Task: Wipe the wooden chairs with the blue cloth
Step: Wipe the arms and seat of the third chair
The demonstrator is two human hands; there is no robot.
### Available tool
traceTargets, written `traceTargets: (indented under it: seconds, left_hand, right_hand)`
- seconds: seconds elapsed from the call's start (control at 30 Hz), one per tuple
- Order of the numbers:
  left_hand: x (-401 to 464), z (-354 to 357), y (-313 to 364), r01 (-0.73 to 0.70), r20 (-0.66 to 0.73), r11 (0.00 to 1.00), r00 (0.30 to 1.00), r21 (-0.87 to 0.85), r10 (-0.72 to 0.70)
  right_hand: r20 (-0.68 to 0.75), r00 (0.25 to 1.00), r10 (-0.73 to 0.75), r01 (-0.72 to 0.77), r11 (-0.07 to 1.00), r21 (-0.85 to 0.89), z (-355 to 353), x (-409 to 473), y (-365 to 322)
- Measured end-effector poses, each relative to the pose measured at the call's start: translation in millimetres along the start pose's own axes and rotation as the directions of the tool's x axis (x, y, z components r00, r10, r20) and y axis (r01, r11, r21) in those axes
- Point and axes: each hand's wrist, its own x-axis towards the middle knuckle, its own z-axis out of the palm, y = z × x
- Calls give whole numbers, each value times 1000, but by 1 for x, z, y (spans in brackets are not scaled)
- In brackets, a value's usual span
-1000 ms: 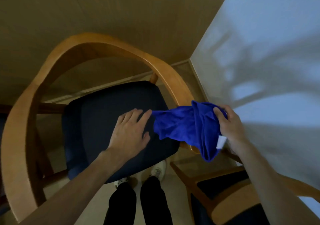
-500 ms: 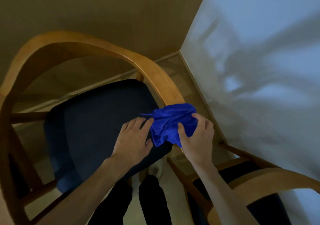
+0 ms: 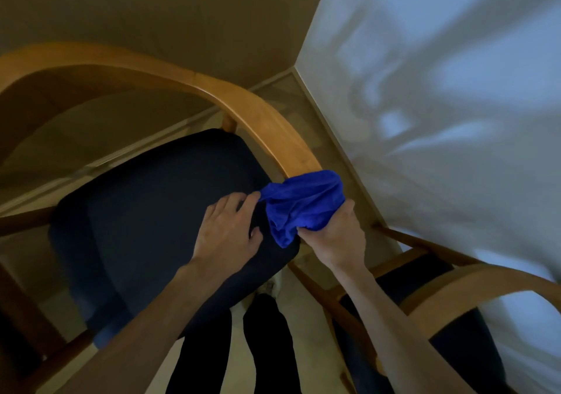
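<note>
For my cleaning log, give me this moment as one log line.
step: wiping armrest | right hand: grips blue cloth against wooden chair arm | left hand: flat on seat cushion | second chair: untouched

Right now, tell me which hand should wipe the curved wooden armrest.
The right hand: it grips the blue cloth against the armrest. The left hand rests flat on the seat.

Left hand [image 3: 226, 231] lies flat at frame centre, fingers spread; right hand [image 3: 335, 235], just beside, grips bunched blue cloth [image 3: 303, 202].
</note>
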Motion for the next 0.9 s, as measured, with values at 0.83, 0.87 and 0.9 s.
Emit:
traceTargets:
  seconds: [0.83,0.87,0.9]
  left_hand:
    - [-18,4,-3,-77,57,994,995,-82,82]
    - [-17,4,-2,-80,52,993,995,-82,84]
    - [-17,5,-3,-78,47,994,996,-81,82]
  right_hand:
    - [76,982,173,-173,985,-11,-9,-61,58]
    - [97,980,174,-176,984,8,-11,-59,55]
    - [118,978,171,-175,984,20,-12,-57,52]
